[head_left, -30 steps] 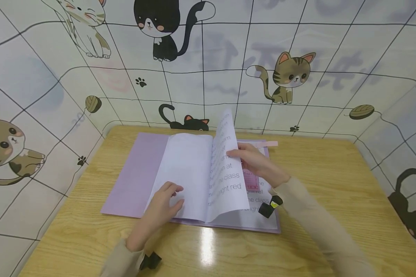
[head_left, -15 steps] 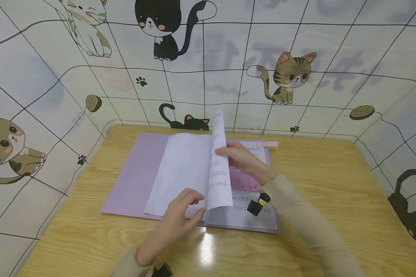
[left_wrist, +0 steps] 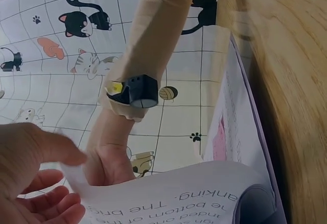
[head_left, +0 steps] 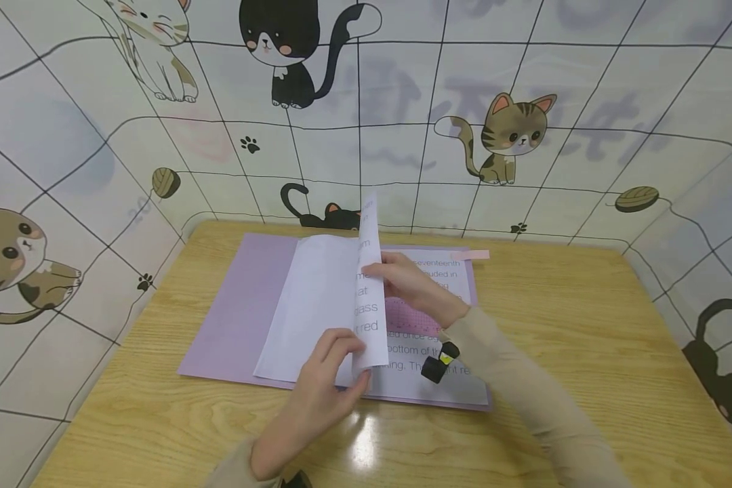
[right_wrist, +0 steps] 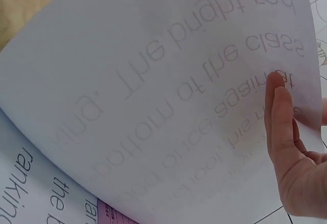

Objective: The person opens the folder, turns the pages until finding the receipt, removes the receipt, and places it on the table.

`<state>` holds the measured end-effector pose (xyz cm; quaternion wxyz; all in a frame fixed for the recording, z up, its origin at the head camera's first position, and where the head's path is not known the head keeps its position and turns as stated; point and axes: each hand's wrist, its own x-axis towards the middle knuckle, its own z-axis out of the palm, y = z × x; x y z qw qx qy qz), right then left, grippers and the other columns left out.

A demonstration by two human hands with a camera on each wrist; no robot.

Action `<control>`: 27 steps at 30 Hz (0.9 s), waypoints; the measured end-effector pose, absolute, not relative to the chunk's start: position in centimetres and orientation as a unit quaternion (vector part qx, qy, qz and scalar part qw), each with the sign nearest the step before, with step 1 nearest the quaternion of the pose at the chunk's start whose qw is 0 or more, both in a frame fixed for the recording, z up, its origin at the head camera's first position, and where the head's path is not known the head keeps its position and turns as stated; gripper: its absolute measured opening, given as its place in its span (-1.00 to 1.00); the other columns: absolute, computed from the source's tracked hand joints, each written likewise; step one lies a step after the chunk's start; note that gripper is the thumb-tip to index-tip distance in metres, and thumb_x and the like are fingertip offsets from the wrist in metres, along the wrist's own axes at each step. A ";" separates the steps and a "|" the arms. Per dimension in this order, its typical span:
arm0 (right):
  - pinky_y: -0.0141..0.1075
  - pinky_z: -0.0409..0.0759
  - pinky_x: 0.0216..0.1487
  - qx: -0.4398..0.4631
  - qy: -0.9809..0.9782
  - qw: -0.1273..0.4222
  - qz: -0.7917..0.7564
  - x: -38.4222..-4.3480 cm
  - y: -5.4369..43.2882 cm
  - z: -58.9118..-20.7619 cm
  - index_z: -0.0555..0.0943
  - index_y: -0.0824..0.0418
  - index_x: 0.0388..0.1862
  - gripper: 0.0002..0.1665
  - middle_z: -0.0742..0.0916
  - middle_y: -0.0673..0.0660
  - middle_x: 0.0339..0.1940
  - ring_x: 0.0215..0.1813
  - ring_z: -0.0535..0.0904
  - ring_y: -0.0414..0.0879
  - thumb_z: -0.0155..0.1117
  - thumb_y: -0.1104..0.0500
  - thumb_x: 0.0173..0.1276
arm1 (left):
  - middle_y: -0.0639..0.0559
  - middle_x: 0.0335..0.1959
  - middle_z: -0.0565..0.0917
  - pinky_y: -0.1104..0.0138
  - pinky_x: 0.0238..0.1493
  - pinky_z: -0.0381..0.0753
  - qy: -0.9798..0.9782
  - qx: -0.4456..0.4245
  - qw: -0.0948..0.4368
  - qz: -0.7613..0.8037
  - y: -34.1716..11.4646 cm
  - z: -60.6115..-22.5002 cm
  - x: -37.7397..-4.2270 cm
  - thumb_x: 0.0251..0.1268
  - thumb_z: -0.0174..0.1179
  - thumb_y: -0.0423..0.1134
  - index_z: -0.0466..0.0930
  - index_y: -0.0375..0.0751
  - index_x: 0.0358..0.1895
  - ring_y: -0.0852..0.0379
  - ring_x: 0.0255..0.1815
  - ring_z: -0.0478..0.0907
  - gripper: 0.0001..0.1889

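A book with a lilac cover (head_left: 234,305) lies open on the table. My right hand (head_left: 417,285) pinches the outer edge of one raised page (head_left: 371,315), thumb on the printed face and fingers behind. The page stands nearly upright, curving over the middle of the book. At its lower near corner is my left hand (head_left: 326,379), fingers and thumb spread apart on either side of the edge. The left wrist view shows that hand (left_wrist: 30,168) close to the page. A pink printed sheet (head_left: 410,318) lies on the right-hand page, partly hidden by my right hand.
A pink tab (head_left: 472,255) sticks out past the book's upper right edge. Wooden tabletop (head_left: 561,325) surrounds the book. A cat-patterned cloth (head_left: 396,88) forms the back and sides. Each sleeve carries a black wrist device (head_left: 440,362).
My right hand has carried the raised page leftward, uncovering more of the pink sheet and text on the right. My left hand has moved right and up to the page's lower corner.
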<state>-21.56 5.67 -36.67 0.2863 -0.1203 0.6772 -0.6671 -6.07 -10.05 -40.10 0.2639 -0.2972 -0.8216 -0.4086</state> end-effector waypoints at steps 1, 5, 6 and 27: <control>-0.19 0.58 -0.11 -0.121 0.678 0.287 -0.666 -21.5 5.6 -36.7 0.36 0.46 0.20 -0.52 0.52 0.50 0.06 -0.20 0.63 -0.06 0.02 0.25 0.35 | -0.10 -0.10 0.45 0.48 0.02 0.48 -0.828 -0.287 0.268 -0.400 -10.0 -40.1 -6.1 -0.25 0.33 -0.56 0.45 -0.35 -0.15 0.04 -0.09 0.50 -0.55; -0.19 0.58 -0.07 -0.126 0.675 0.290 -0.666 -21.4 5.2 -36.7 0.39 0.40 0.21 -0.53 0.57 0.43 0.06 -0.18 0.64 -0.06 0.03 0.23 0.36 | -0.15 -0.14 0.46 0.47 -0.06 0.54 -0.840 -0.254 0.302 -0.373 -9.9 -40.4 -6.4 -0.41 0.31 -0.70 0.45 -0.40 -0.17 0.03 -0.12 0.52 -0.47; -0.20 0.58 -0.08 -0.126 0.675 0.291 -0.666 -21.4 5.2 -36.7 0.39 0.40 0.22 -0.53 0.58 0.40 0.05 -0.18 0.65 -0.06 0.03 0.22 0.36 | -0.16 -0.15 0.45 0.47 -0.09 0.55 -0.841 -0.249 0.310 -0.368 -9.9 -40.5 -6.5 -0.44 0.31 -0.73 0.45 -0.41 -0.17 0.03 -0.14 0.52 -0.45; -0.06 0.56 0.00 -0.137 0.666 0.301 -0.669 -21.7 7.9 -37.5 0.43 0.36 -0.01 -0.65 0.67 0.18 -0.28 -0.20 0.63 -0.03 0.04 0.10 0.40 | -0.16 -0.30 0.46 0.36 -0.44 0.54 -0.856 -0.168 0.343 -0.347 -14.6 -42.4 -7.5 -0.55 0.21 -0.88 0.40 -0.45 -0.16 0.11 -0.41 0.44 -0.36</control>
